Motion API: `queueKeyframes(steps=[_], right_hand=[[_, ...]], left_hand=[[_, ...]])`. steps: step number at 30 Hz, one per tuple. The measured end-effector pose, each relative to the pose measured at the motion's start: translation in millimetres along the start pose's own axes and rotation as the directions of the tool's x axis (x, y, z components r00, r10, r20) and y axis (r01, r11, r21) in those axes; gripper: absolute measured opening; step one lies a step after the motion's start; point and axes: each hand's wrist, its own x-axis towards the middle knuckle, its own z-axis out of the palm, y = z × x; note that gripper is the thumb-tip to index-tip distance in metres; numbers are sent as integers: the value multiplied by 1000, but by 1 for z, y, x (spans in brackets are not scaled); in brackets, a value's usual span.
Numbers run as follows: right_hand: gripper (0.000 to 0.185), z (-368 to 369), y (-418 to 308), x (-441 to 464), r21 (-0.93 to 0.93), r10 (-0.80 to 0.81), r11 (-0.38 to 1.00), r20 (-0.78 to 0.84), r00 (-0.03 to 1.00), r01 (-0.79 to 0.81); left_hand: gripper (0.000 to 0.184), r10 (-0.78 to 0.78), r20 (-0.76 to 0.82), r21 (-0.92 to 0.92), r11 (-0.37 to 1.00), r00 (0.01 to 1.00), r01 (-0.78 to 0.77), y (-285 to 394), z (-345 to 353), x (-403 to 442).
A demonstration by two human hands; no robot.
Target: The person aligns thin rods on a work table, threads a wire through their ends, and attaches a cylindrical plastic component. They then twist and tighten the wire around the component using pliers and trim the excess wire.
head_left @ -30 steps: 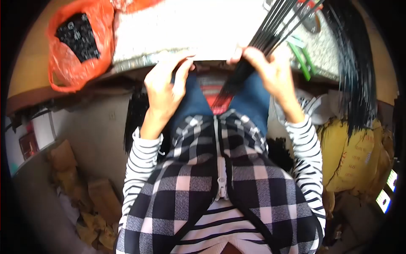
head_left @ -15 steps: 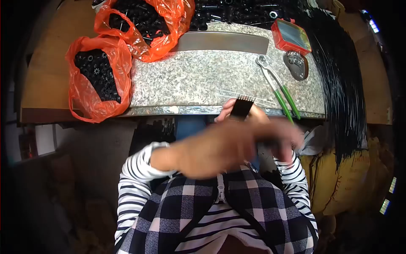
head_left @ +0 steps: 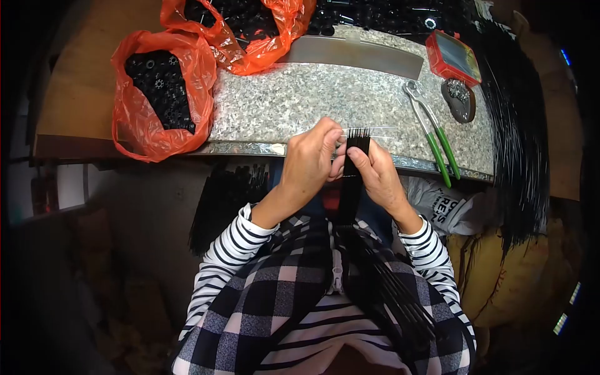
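Note:
Black strands [head_left: 357, 181] form a flat bundle between my hands, its upper ends spread like a comb and its long ends lying down across my lap. My right hand [head_left: 378, 178] is closed around the bundle, the thumb pressed on its front. At its left edge, my left hand [head_left: 309, 159] pinches near the upper ends. Thin metal wires [head_left: 381, 132] run sideways by the strand tips, over the worktop's front edge. What exactly my left fingertips hold is too small to make out.
Pliers with green handles [head_left: 436, 140] lie on the speckled worktop [head_left: 269, 109]. Orange bags [head_left: 203, 81] of black parts stand at left. A metal strip [head_left: 356, 56], a red box [head_left: 453, 57] and a dark dish [head_left: 459, 100] sit behind. Long black strands [head_left: 515, 137] hang at right.
The bundle has been turned, its long ends now toward my body instead of up over the worktop. My left hand has come back from crossing over my right and now meets the bundle's left edge.

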Motion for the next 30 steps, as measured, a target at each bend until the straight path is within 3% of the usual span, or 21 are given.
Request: queueKeyframes(steps=[2, 5, 6, 8, 9, 11, 13, 15, 16, 17, 18, 19, 20, 21, 23, 27, 30], right_hand=[[22, 2, 0, -1, -57, -41, 998, -24, 999, 39], [18, 3, -9, -1, -225, -99, 971, -55, 994, 84], [17, 3, -8, -1, -257, -105, 963, -59, 993, 87], [16, 4, -8, 1, -177, -91, 980, -29, 995, 85], [15, 5, -3, 2, -88, -50, 995, -20, 999, 48], [15, 5, -5, 4, -154, -73, 985, -6, 997, 71], [17, 8, -2, 5, -61, -36, 998, -13, 999, 35], [18, 9, -4, 7, 5, 19, 1000, 15, 1000, -19], [18, 8, 2, 7, -20, 10, 1000, 19, 1000, -9], [20, 11, 5, 7, 97, 57, 994, -45, 997, -52], [19, 9, 4, 9, 94, 24, 995, -14, 1000, -23], [17, 8, 1, 10, 97, 9, 995, 19, 1000, -11], [16, 9, -4, 12, 127, 24, 992, 20, 1000, -27], [16, 7, -5, 12, 121, 14, 993, 2, 1000, -14], [15, 3, -1, 14, -64, 7, 998, 68, 998, -3], [13, 5, 5, 14, -48, -22, 999, 21, 1000, 23], [14, 9, 6, 12, 20, -5, 1000, -2, 1000, 5]], left_hand=[[16, -117, 101, -159, 978, 988, 132, 8, 1, 0], [18, -200, 183, -247, 938, 963, 242, 13, -2, 3], [17, -159, 187, -237, 950, 969, 202, 9, -2, 4], [15, -226, 298, -232, 925, 927, 300, 13, -10, 9], [15, -218, 278, -223, 933, 935, 284, 13, -14, 12], [13, -83, 294, -118, 985, 952, 123, 13, -19, 18], [14, -87, 306, -110, 986, 948, 126, 11, -27, 23], [16, 86, 461, -32, 996, 883, -80, 4, -41, 35], [16, -80, 406, -34, 994, 911, 102, 1, -47, 41], [17, -242, 354, -55, 959, 903, 278, -4, -55, 49], [19, -187, 168, 31, 982, 968, 184, -15, -65, 67], [19, 84, 59, 369, 924, 995, -100, -19, -77, 91], [19, 167, -147, 503, 861, 975, -71, -42, -77, 106], [18, 148, -150, 612, 790, 978, -26, -62, -81, 121], [17, 88, -146, 740, 670, 985, 50, -96, -81, 139], [20, 61, -69, 845, 534, 996, 26, -107, -73, 146], [21, 34, -61, 849, 528, 998, 34, -109, -71, 150]])
